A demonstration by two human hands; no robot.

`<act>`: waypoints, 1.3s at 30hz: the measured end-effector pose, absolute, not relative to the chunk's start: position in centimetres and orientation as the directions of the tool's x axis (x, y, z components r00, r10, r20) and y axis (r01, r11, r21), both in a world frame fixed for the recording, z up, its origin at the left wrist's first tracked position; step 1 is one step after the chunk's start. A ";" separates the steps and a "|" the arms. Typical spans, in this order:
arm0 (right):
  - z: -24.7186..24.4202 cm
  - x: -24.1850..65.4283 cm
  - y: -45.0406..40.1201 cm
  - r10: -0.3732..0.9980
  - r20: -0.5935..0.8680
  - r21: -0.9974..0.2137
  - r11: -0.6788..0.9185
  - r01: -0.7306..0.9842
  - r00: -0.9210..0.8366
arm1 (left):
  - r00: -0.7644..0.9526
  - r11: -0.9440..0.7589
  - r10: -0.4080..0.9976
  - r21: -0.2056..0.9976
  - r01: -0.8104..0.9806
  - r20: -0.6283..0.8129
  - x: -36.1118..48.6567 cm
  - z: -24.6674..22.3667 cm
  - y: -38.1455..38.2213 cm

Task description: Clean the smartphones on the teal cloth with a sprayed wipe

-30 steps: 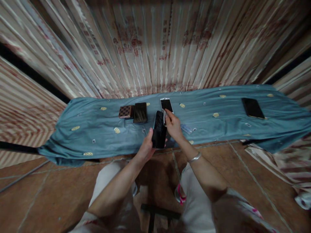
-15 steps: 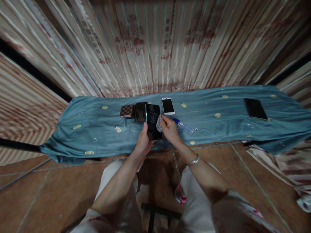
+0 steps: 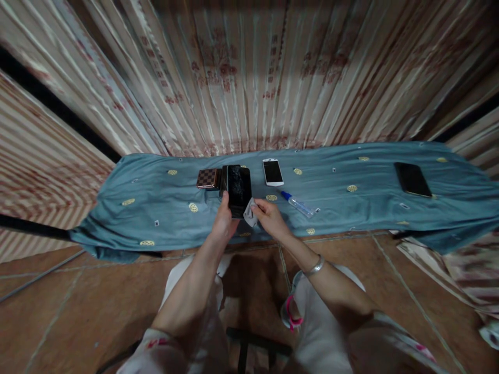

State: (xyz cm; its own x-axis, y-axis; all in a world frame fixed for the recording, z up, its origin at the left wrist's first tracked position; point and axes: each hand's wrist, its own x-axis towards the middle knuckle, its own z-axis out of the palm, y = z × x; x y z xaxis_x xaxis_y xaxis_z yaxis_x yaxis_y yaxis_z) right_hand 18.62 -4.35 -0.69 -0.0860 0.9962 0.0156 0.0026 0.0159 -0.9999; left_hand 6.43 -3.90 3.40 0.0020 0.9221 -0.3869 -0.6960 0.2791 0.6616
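Observation:
My left hand (image 3: pixel 225 221) is closed round the lower left side of a black smartphone (image 3: pixel 239 188), its smudged screen facing up. Pinched in my right hand (image 3: pixel 268 215) is a small grey cloth (image 3: pixel 250 212), which lies against the phone's lower right corner. Behind the held phone, a dark flat device is partly hidden on the blue cloth cover (image 3: pixel 343 208). Just left of it sits a brown checkered case (image 3: pixel 207 178). A white phone (image 3: pixel 273 172) lies beyond my right hand, and a clear spray bottle with a blue top (image 3: pixel 298 203) rests to its right.
Farther right on the covered surface lies a black tablet-like device (image 3: pixel 412 179). A pleated, patterned curtain (image 3: pixel 249 78) hangs close behind. Below the front edge are the tiled floor (image 3: pixel 117 301), my knees and a dark stool bar (image 3: pixel 257 338).
The held phone has moved slightly left and toward me. My right hand has drawn the cloth down from the phone's right side to its lower right corner.

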 end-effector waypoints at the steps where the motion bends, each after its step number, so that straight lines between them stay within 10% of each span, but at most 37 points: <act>1: -0.7 18.5 -4.6 0.996 0.005 -0.999 0.002 -0.032 -0.086 | -0.011 0.273 0.919 0.657 -0.703 -0.393 6.4 3.4 -3.7; 10: -0.2 20.1 -5.6 0.937 -0.308 -0.844 -0.348 -0.408 -0.164 | 0.053 0.412 0.837 0.564 -0.716 -0.544 8.0 3.8 -2.0; 39: -0.7 24.2 -2.4 0.900 -0.384 -0.778 -0.195 -0.598 0.207 | 0.282 0.491 0.841 0.434 -0.755 -0.461 14.8 -0.7 2.9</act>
